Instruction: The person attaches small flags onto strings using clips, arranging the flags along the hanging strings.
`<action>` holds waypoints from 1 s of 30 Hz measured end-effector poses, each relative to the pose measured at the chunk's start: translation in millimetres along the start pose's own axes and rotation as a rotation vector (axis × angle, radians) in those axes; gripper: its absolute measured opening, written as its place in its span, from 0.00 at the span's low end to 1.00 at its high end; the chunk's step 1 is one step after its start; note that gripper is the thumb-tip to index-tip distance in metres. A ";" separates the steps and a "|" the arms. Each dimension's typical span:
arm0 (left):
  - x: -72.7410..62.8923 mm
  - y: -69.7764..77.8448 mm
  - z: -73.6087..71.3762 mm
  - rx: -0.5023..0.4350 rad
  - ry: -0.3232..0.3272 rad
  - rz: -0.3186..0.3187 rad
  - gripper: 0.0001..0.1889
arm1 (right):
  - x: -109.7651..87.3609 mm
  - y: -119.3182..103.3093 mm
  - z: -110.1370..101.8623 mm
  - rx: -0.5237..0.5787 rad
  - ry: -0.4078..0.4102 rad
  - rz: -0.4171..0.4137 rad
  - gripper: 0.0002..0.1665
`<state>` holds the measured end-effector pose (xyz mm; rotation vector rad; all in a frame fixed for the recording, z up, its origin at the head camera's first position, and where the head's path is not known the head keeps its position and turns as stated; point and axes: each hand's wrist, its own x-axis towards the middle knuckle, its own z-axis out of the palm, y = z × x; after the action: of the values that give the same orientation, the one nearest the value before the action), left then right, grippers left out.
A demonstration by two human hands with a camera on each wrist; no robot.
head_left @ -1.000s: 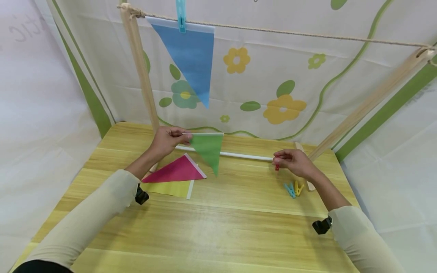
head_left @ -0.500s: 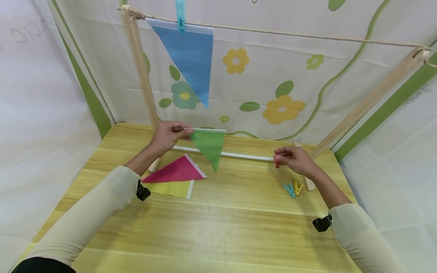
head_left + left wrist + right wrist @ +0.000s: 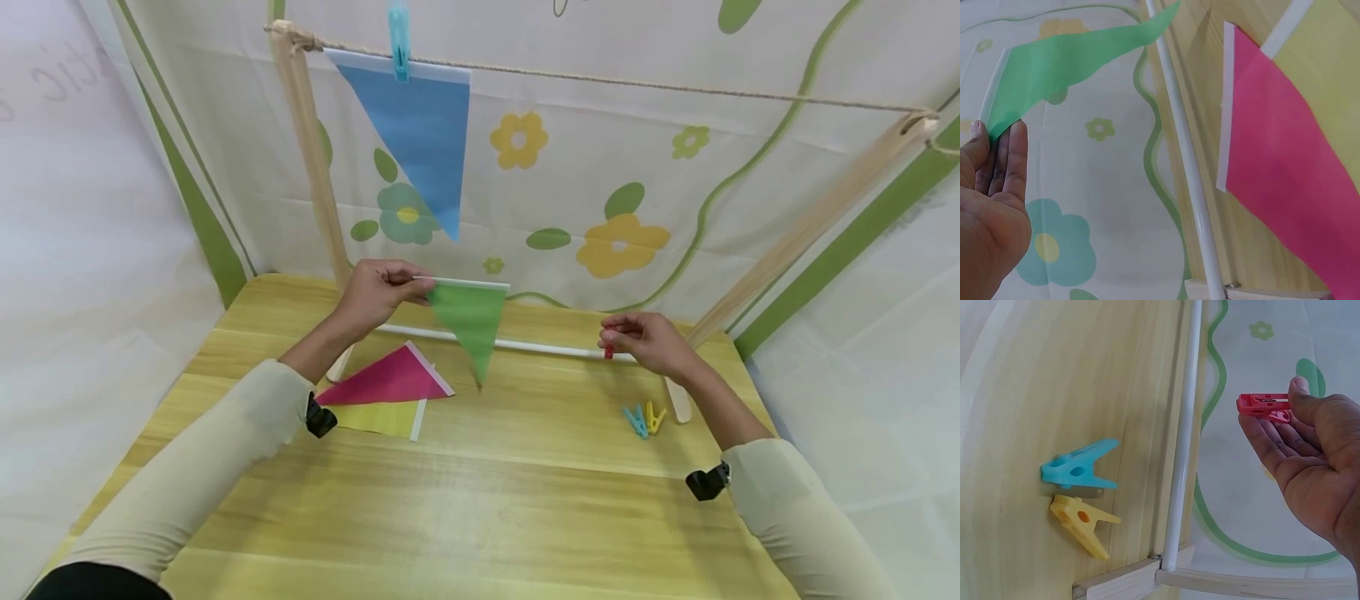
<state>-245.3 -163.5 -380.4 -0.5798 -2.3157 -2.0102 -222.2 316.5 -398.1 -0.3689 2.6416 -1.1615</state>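
the left hand (image 3: 382, 296) pinches a green flag (image 3: 472, 321) by one end of its white-banded top edge, thumb against fingers. the flag is a thin, limp triangle, raised over the rear of the table (image 3: 487, 508), point hanging down and the lower part slightly rippled in the left wrist view. the right hand (image 3: 648, 342) holds a glossy red plastic clip (image 3: 1263, 405) between thumb and fingers, well apart from the flag.

on the smooth, pale-grained wood below the right hand lie a turquoise clip (image 3: 1079, 465) and a yellow clip (image 3: 1082, 525), side by side, both v-shaped with rounded holes. at left, a pink flag (image 3: 393, 375) partly covers a yellow flag (image 3: 382, 417); both have white bands.

a twisted, fibrous rope (image 3: 637, 82) runs between two wooden posts (image 3: 309, 133), joined lower down by a slim white rod (image 3: 555, 347). a pale blue clip (image 3: 400, 46) fastens a larger blue flag (image 3: 427, 125) to the rope near the left post. behind is creased white cloth (image 3: 570, 150) printed with flowers.
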 end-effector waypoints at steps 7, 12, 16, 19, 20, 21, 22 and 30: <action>4.6 13.2 9.0 -0.007 -0.019 0.032 0.10 | -1.0 -7.9 -1.9 0.023 0.015 -0.006 0.28; 8.6 20.1 10.6 -0.013 -0.011 0.045 0.10 | 1.7 -17.2 -4.6 0.016 0.021 -0.015 0.28; 9.5 22.9 10.7 -0.026 -0.017 0.050 0.10 | 6.4 -26.6 -6.7 0.010 0.029 -0.033 0.28; 9.9 26.6 11.3 -0.020 -0.020 0.045 0.11 | 8.9 -33.4 -9.3 0.015 0.039 -0.038 0.28; 10.2 28.3 11.6 -0.020 -0.020 0.047 0.11 | 9.5 -36.0 -10.4 0.016 0.042 -0.040 0.28; 10.5 29.9 11.9 -0.022 -0.021 0.050 0.11 | 10.2 -38.3 -11.6 0.021 0.044 -0.040 0.28; 10.8 31.7 12.2 -0.022 -0.022 0.052 0.11 | 10.7 -40.9 -12.7 0.023 0.047 -0.041 0.28; 18.2 42.6 15.7 -0.038 -0.041 0.116 0.09 | 12.6 -51.9 -22.2 0.024 0.075 -0.084 0.26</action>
<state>-246.5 -139.3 -337.8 -0.7469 -2.2141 -2.0121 -233.9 293.8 -346.2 -0.4438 2.6977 -1.2547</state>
